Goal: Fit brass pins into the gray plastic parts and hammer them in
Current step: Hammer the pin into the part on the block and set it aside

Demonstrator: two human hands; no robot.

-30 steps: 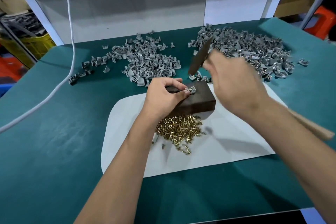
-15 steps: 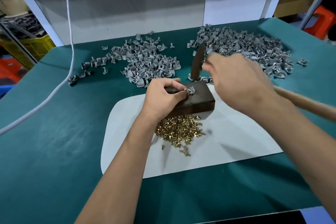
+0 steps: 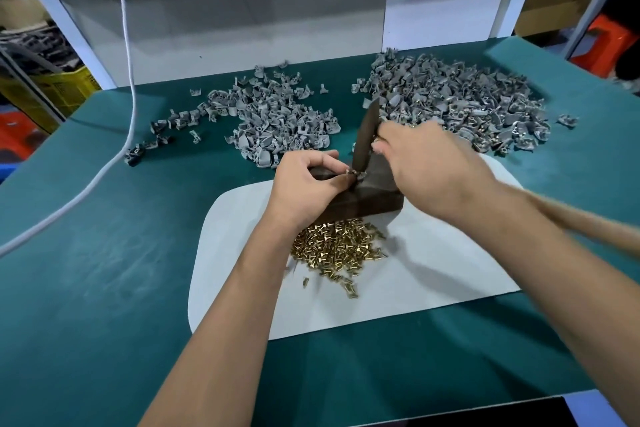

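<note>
left hand (image 3: 304, 180) pinches a gray part (image 3: 353, 174) on the dark block (image 3: 377, 184); right hand (image 3: 429, 170) grips the hammer (image 3: 366, 135), head down on that part, pins (image 3: 339, 250) below.

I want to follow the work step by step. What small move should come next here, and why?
Probably lift the hammer a little for another tap. Its head sits down on the gray plastic part, which the left hand pinches on the dark block. Whether the pin is fully in cannot be seen. The right hand grips the handle.
</note>
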